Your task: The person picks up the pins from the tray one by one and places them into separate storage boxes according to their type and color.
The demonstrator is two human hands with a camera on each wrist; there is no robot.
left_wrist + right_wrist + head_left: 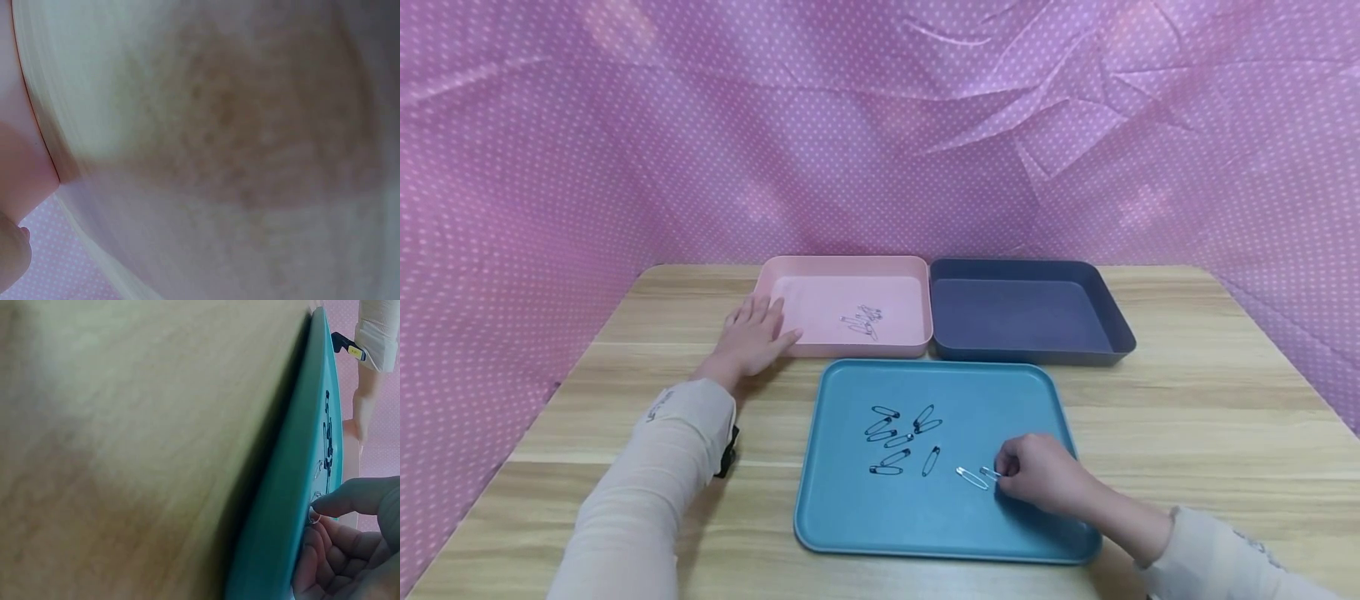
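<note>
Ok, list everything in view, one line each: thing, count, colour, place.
teal tray: one, teal, near middle of the table.
pink tray: one, pink, behind the teal tray, to the left.
dark tray: one, dark blue-grey, behind the teal tray, to the right, beside the pink tray.
black safety pins: about nine, dark, loose on the teal tray.
silver safety pins: two, silver, on the teal tray at the right hand's fingertips.
silver pins in the pink tray: small cluster, count unclear.
table: one, light wood.
backdrop: pink dotted cloth, behind and at both sides.
left hand: rests on the pink tray's left edge.
right hand: pinches a silver pin on the teal tray.
</note>
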